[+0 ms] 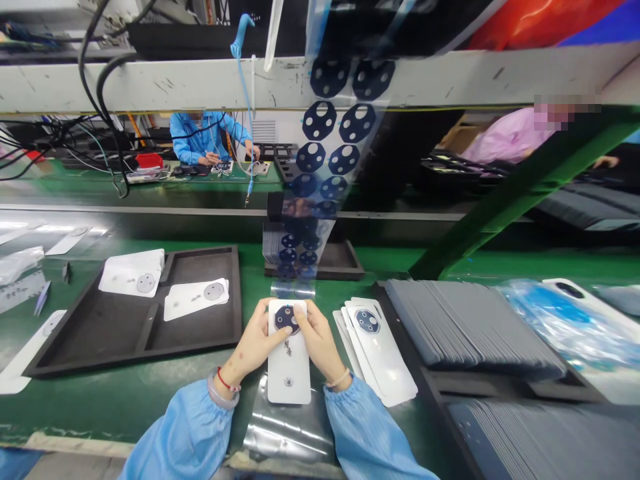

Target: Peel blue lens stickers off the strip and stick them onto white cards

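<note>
A white phone back cover [289,367] with a dark octagonal camera sticker [284,319] near its top is held between my two hands. My left hand [256,340] grips its left edge, the thumb lying at the sticker's lower edge. On the other side, my right hand [316,333] grips the right edge, its thumb over the sticker's right part. Just right of it lies a small stack of white back covers [383,360], the top one bearing the same dark sticker. A clear strip of dark octagonal stickers [311,157] hangs down behind my hands.
Left stands a black divided tray [200,343] with white covers [133,272] in it. At right, black trays hold rows of grey sheets [465,323] beside crumpled blue film [565,320]. A green slanted post [500,200] rises behind. Across the bench, a person in blue [200,137] handles parts.
</note>
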`<act>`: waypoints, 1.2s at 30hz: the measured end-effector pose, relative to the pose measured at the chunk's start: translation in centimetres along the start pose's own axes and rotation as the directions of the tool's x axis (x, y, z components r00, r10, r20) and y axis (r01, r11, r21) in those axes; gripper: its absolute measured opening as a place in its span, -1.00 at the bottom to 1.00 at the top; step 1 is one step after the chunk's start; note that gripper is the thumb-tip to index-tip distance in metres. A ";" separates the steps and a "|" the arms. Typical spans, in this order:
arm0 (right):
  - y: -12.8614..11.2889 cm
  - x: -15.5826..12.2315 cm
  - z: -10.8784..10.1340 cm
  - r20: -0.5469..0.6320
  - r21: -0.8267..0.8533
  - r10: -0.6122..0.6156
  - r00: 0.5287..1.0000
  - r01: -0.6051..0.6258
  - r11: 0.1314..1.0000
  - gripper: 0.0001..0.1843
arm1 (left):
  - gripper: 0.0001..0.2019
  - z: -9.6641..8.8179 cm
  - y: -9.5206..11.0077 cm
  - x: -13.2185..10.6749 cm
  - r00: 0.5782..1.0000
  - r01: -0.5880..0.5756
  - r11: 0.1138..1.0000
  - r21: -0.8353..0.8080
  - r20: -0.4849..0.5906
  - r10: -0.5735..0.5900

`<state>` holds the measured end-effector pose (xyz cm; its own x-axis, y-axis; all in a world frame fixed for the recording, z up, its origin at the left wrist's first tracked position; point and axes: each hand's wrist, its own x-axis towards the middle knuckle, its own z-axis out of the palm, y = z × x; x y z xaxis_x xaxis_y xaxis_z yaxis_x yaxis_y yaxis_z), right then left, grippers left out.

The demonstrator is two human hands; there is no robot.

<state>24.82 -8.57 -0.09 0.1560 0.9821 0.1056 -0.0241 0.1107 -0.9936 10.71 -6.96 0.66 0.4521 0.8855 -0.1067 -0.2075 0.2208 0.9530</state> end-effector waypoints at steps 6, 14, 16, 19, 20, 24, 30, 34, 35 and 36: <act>0.3 0.0 0.0 0.281 0.198 0.071 0.957 -0.131 0.971 -0.48 | -0.61 -0.6 0.0 0.4 0.996 -0.052 0.998 -0.048 -0.080 0.048; -0.3 1.2 -2.5 -0.132 0.002 0.106 0.985 -0.107 0.994 -0.64 | -0.66 -2.8 0.9 1.0 0.957 -0.127 0.886 0.446 -0.179 0.227; -0.5 1.6 -6.0 -0.241 -0.125 0.088 0.966 -0.121 0.985 -0.64 | -0.65 -5.3 1.6 1.5 0.850 -0.148 0.652 0.744 -0.241 0.469; -0.1 1.8 -11.1 -0.381 -0.330 0.041 0.924 -0.177 0.927 -0.55 | -0.56 -10.0 2.2 2.2 0.777 -0.002 0.297 0.955 -0.185 0.602; 0.2 1.7 -12.2 -0.428 -0.463 -0.024 0.903 -0.197 0.864 -0.51 | -0.49 -11.5 2.2 2.3 0.786 0.074 0.215 0.974 -0.190 0.588; 1.9 0.7 -11.6 -0.324 -0.752 -0.376 0.868 0.005 0.660 -0.37 | -0.16 -15.6 1.2 2.1 0.858 0.308 0.052 0.950 -0.301 0.416; 4.1 -1.1 -3.7 0.403 -0.561 -0.240 0.883 0.446 0.697 -0.35 | -0.31 -16.7 0.8 2.3 0.897 0.317 0.126 0.940 -0.341 0.282; 5.3 -1.7 -1.7 0.531 -0.555 -0.156 0.833 0.481 0.678 -0.30 | -0.45 -16.7 1.1 2.5 0.884 0.302 0.139 0.943 -0.332 0.330; 5.5 -1.8 -1.6 0.530 -0.571 -0.160 0.833 0.491 0.658 -0.34 | -0.47 -16.7 1.1 2.6 0.880 0.299 0.142 0.944 -0.331 0.341; 5.6 -1.8 -1.6 0.522 -0.592 -0.171 0.836 0.499 0.633 -0.38 | -0.48 -16.8 1.2 2.6 0.876 0.295 0.147 0.944 -0.328 0.352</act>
<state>25.97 -10.00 -5.95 -0.3811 0.8812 0.2798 0.6468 0.4704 -0.6003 -2.91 2.46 -3.25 0.0383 0.9881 0.1492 0.9217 -0.0926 0.3766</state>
